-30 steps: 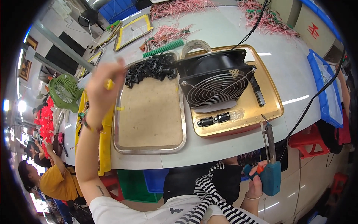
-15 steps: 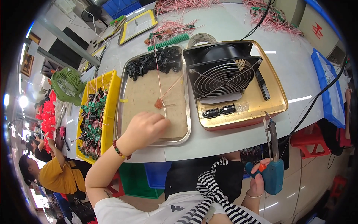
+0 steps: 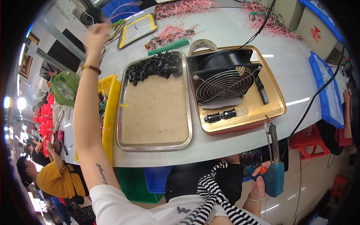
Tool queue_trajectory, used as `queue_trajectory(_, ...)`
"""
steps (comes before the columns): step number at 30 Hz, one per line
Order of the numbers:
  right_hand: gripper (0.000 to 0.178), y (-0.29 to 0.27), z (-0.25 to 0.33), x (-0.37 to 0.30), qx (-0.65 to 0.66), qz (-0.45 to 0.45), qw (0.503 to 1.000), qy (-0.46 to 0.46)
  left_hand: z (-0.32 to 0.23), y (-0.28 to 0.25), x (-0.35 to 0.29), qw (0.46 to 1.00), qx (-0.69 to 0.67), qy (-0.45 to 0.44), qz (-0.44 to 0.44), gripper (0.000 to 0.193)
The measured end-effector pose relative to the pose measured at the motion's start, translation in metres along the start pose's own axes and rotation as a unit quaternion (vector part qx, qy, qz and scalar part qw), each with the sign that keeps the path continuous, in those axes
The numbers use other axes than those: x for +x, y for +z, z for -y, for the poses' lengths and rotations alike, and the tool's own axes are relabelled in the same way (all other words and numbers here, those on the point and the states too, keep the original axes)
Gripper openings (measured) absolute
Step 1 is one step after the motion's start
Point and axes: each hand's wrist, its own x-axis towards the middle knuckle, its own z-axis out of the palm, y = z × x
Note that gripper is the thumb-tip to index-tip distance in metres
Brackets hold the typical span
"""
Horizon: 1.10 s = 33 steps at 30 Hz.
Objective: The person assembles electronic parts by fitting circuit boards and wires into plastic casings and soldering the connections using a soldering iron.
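My left hand (image 3: 96, 39) is raised at the far left, beyond the yellow bin (image 3: 110, 125). Motion blurs it, but its fingers look closed, and faint pink wires (image 3: 119, 10) trail from them; whatever else it holds is hidden. My right hand (image 3: 258, 187) grips a teal soldering gun (image 3: 276, 179) with an orange trigger, low at the right by the table's front edge, tip pointing up. Between my arms lies a metal tray (image 3: 153, 147) with a heap of black plastic parts (image 3: 153, 67) at its far end.
A black fan (image 3: 225, 80) stands on a gold tray (image 3: 275, 108), with two small black parts (image 3: 219, 116) before it. Bundles of pink wires (image 3: 187, 9) lie along the back. A black cable (image 3: 317, 99) crosses the right side. A co-worker (image 3: 56, 176) sits at left.
My left hand has swept from the tray up and away to the far left. The small reddish board with wires has left the tray. My right hand stays with the soldering gun.
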Motion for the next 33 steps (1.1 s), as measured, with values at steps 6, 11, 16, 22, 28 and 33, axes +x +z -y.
queue_trajectory(6, 0.049, -0.005, -0.003, -0.004, -0.016, -0.02, 1.0, -0.002, -0.005, 0.069, -0.017, 0.996, -0.073, 0.001, -0.044, 0.019)
queue_trajectory(11, 0.049, -0.007, -0.003, 0.0, -0.004, -0.024, 1.0, 0.0, -0.016, 0.064, -0.018, 0.99, -0.096, 0.051, -0.094, 0.018)
queue_trajectory(16, 0.049, -0.004, -0.006, -0.001, -0.005, -0.015, 1.0, 0.003, -0.035, 0.03, -0.041, 0.959, -0.21, 0.005, -0.189, 0.016)
queue_trajectory(22, 0.051, -0.003, -0.004, 0.001, -0.023, -0.019, 1.0, 0.005, -0.118, -0.011, -0.161, 0.949, 0.083, 0.278, 0.123, 0.014)
queue_trajectory(28, 0.049, 0.0, -0.01, 0.004, -0.008, 0.006, 1.0, 0.001, -0.149, -0.015, -0.285, 0.857, 0.105, 0.244, 0.442, 0.015)
queue_trajectory(33, 0.05, 0.0, -0.008, 0.004, -0.001, -0.007, 1.0, 0.007, -0.137, -0.029, -0.277, 0.893, 0.013, 0.122, 0.433, 0.018)
